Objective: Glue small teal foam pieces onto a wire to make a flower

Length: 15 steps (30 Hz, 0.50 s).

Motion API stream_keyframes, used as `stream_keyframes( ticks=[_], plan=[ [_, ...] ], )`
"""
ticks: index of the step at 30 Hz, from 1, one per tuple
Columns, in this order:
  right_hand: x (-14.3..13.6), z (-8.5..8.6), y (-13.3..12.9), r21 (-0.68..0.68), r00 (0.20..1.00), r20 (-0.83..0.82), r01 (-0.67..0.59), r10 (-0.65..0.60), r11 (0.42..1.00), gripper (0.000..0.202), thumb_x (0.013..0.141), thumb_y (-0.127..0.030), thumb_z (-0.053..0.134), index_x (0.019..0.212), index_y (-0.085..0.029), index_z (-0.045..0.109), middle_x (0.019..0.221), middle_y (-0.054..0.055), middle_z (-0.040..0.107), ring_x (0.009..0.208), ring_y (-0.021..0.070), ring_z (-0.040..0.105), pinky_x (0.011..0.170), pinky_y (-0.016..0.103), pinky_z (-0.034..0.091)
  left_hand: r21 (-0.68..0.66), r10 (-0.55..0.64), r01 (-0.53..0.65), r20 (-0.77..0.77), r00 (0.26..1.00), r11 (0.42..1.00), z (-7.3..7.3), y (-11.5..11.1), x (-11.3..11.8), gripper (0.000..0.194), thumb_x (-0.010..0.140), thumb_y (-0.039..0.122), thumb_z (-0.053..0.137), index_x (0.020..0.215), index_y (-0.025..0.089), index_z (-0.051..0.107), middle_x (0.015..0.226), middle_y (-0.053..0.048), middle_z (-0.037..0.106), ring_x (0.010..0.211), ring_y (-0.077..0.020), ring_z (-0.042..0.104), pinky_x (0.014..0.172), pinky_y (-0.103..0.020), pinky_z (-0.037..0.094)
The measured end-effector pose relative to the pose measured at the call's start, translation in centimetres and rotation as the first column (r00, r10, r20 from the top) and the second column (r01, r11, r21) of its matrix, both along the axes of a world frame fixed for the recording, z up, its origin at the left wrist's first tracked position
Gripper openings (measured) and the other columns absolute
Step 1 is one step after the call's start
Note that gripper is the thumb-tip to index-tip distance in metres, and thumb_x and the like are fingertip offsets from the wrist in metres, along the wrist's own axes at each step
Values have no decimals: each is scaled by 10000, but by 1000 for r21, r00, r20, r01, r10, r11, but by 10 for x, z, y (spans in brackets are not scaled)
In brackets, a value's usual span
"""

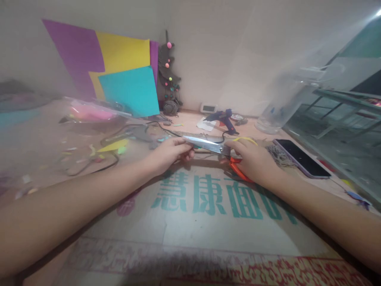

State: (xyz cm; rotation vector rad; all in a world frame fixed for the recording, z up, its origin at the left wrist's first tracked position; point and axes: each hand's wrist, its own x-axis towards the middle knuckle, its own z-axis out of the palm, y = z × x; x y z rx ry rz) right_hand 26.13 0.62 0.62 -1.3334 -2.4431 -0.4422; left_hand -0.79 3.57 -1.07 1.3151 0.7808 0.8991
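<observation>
My right hand [253, 159] is closed round the orange handles of a pair of scissors [208, 145]. Their silver blades lie together, or nearly so, and point left toward my left hand [171, 155]. The left fingers are pinched together right at the blade tips; a scrap of teal shows beside them, but what they hold is too small to make out. Behind the right hand curves a yellow strip [247, 140], partly hidden by the fingers. Both hands are above a cloth or sheet [190, 230] printed with large green characters.
Purple, yellow and teal sheets [131, 91] lean on the wall, near a dark tree decoration [169, 75]. A blue glue gun [223, 118] lies behind the hands. At right are a phone [300, 157] and a clear jug [274, 103]; scraps and a pink plastic packet [92, 111] lie left.
</observation>
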Motion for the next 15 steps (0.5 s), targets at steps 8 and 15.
stream_keyframes(
  ticks=[8, 15],
  plan=[
    [-9, 4, -2, -210, 928, -347, 63, -135, 976, 446, 834, -453, 656, 1191, -193, 597, 1039, 97, 686, 894, 263, 649, 750, 359, 500, 93, 45, -39, -61, 997, 995, 1, -2, 1, 284, 832, 402, 658, 698, 159, 598, 673, -7, 639, 584, -95, 529, 570, -227, 404],
    [-5, 28, -5, -239, 910, -391, 46, -139, 970, 504, 817, -401, 679, 1271, -202, 585, 906, 79, 704, 841, 270, 657, 766, 375, 510, 323, 244, -201, -97, 965, 925, 5, -3, 0, 282, 892, 389, 587, 722, 164, 591, 694, 4, 600, 640, -111, 522, 633, -245, 404]
  ],
)
